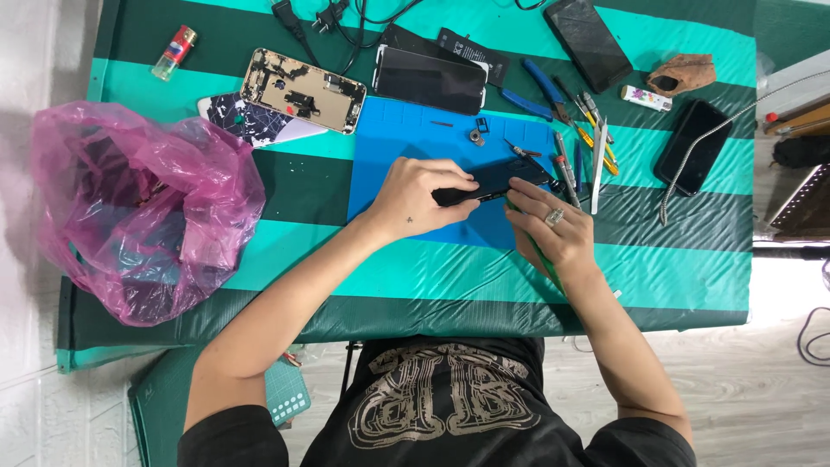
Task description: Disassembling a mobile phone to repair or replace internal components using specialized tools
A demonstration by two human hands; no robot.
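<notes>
A black phone (pixel 493 182) lies over the blue work mat (pixel 406 130). My left hand (pixel 415 199) grips its left end, fingers curled around the edge. Closed on the phone's right end is my right hand (pixel 553 229), with a ring on one finger. A thin green tool (pixel 546 268) runs under the right palm. Small metal parts (pixel 475 134) sit on the mat just beyond the phone.
An opened phone body (pixel 303 89), a dark phone (pixel 430 79) and a battery lie at the back. Pliers, tweezers and screwdrivers (pixel 581 138) lie right of the mat. Two more phones (pixel 692 147) sit at right. A pink plastic bag (pixel 138 207) fills the left.
</notes>
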